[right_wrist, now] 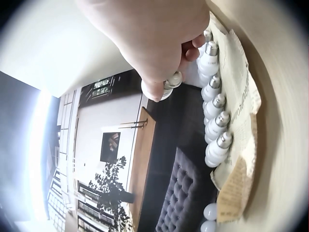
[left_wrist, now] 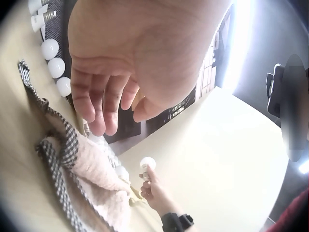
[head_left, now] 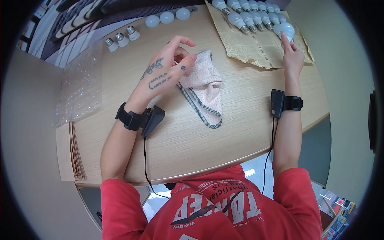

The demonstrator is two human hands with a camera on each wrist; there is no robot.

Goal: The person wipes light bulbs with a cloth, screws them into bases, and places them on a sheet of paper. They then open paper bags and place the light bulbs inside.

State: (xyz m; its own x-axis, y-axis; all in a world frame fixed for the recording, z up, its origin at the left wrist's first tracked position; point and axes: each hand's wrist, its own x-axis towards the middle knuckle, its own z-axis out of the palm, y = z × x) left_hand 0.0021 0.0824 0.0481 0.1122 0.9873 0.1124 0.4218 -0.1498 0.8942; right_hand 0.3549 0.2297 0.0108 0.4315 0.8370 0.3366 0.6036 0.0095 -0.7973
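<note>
My right hand (head_left: 294, 60) pinches a white light bulb (head_left: 287, 29) between thumb and fingers, above the rows of bulbs at the back right. In the right wrist view the hand hides most of that bulb (right_wrist: 173, 82). A pale pink cloth (head_left: 208, 94) with a dark checked edging lies rumpled mid-table. Over its upper left side is my left hand (head_left: 162, 68), with loosely bent fingers and nothing in them. The left wrist view shows those fingers (left_wrist: 111, 104) raised above the cloth (left_wrist: 99, 174).
Several bulbs (head_left: 256, 18) lie in rows on printed brown paper (head_left: 240, 46). At the back left, three bulbs (head_left: 121, 39) stand base up, near three round white bulbs (head_left: 167, 17). Clear plastic (head_left: 82, 84) and folded brown paper (head_left: 72, 150) lie along the left edge.
</note>
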